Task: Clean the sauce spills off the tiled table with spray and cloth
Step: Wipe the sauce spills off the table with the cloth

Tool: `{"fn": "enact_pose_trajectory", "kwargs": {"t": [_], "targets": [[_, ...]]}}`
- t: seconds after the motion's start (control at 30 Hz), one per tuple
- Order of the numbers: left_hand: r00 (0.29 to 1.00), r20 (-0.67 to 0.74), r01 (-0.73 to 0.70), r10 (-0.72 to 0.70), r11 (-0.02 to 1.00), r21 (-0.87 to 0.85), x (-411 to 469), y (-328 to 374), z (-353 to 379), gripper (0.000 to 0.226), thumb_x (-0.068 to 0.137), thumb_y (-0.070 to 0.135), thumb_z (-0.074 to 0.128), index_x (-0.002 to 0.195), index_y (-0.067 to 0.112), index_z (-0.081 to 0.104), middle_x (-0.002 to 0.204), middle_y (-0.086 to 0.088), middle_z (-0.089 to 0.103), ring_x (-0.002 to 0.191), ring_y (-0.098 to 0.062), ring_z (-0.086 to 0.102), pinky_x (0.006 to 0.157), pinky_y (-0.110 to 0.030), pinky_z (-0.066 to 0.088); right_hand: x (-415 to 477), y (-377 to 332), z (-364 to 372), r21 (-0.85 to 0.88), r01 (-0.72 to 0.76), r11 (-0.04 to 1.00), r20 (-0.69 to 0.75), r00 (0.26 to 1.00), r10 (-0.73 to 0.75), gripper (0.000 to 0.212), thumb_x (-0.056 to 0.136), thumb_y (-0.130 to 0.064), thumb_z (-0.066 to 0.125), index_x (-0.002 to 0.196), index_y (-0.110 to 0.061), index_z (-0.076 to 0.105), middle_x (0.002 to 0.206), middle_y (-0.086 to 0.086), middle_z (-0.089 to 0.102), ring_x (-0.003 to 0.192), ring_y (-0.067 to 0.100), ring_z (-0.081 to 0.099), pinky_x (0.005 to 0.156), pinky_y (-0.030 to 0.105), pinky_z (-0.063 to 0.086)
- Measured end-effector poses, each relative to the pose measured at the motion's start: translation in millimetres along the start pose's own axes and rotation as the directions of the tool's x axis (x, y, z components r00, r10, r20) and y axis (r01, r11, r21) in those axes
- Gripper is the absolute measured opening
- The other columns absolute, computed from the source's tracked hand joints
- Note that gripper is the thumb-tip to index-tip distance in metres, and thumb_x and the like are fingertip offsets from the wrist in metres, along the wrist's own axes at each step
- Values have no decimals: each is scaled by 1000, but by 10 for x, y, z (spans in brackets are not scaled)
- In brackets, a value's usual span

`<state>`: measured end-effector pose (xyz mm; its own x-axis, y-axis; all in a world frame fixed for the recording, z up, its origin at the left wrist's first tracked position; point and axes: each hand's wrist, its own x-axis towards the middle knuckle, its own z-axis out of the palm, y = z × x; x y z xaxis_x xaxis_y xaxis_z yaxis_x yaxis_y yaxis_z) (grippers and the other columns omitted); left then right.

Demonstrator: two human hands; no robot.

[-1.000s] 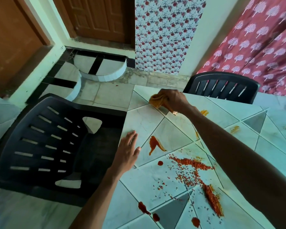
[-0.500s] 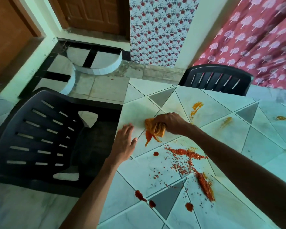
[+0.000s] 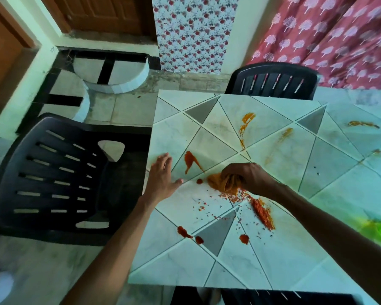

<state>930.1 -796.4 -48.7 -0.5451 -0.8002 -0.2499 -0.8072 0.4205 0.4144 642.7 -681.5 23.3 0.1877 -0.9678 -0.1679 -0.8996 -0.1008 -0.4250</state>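
Right hand (image 3: pixel 249 177), fingers curled round orange cloth (image 3: pixel 221 183) on tiled table (image 3: pixel 273 249); left hand (image 3: pixel 163 181) flat, fingers straight, thumb apart

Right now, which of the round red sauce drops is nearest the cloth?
The lone small drop just left of the cloth, between it and the left hand. The other three drops lie nearer the camera, around the grey triangle tile.

No writing, label, brand or number can be read here. The tiled table (image 3: pixel 284 249), the cloth (image 3: pixel 218 185) and the black chair (image 3: pixel 53 172) carry none.
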Motion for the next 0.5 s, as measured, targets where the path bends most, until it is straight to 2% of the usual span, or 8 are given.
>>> {"fn": "enact_pose_trajectory", "kwargs": {"t": [0.1, 0.2, 0.3, 0.37, 0.5], "targets": [[1000, 15, -13, 13, 1000, 9, -90, 25, 39, 103, 80, 55, 71, 155, 7, 18, 164, -11, 7, 152, -30, 4, 121, -46, 12, 191, 32, -134, 22, -92, 996, -177, 980, 94, 42, 85, 5, 63, 115, -22, 70, 118, -3, 73, 102, 24, 72, 77, 46, 60], [1000, 29, 10, -10, 1000, 15, -109, 29, 68, 112, 76, 55, 74, 156, 10, 10, 165, -8, -2, 152, -29, -3, 121, -46, 5, 572, 22, -312, 17, -152, 988, -279, 948, 151, 39, 86, 4, 58, 114, -20, 71, 117, -1, 73, 100, 29, 71, 75, 42, 58], [998, 65, 21, -25, 998, 61, -21, -5, 23, 124, 72, 61, 75, 157, 13, 0, 165, -5, -14, 151, -29, -12, 121, -49, 0, 1061, -13, -447, -6, -180, 984, -306, 937, 169, 35, 90, -1, 54, 118, -18, 69, 119, 3, 72, 102, 32, 69, 74, 37, 51], [994, 103, 24, -30, 998, 60, 64, -55, -37, 130, 68, 63, 76, 157, 16, -6, 163, -2, -20, 151, -27, -16, 121, -48, -3, 1381, -52, -510, -12, -185, 983, -295, 940, 174, 34, 94, -6, 54, 121, -22, 68, 121, 2, 71, 105, 32, 68, 77, 39, 53], [996, 79, -31, 29, 999, 21, 120, -198, -8, 136, 64, 68, 76, 157, 16, -8, 164, -1, -20, 151, -26, -18, 123, -49, 0, 1950, -89, -573, -10, -225, 974, -281, 936, 213, 37, 95, -11, 54, 126, -28, 67, 128, 1, 68, 112, 31, 63, 79, 39, 49]]}}
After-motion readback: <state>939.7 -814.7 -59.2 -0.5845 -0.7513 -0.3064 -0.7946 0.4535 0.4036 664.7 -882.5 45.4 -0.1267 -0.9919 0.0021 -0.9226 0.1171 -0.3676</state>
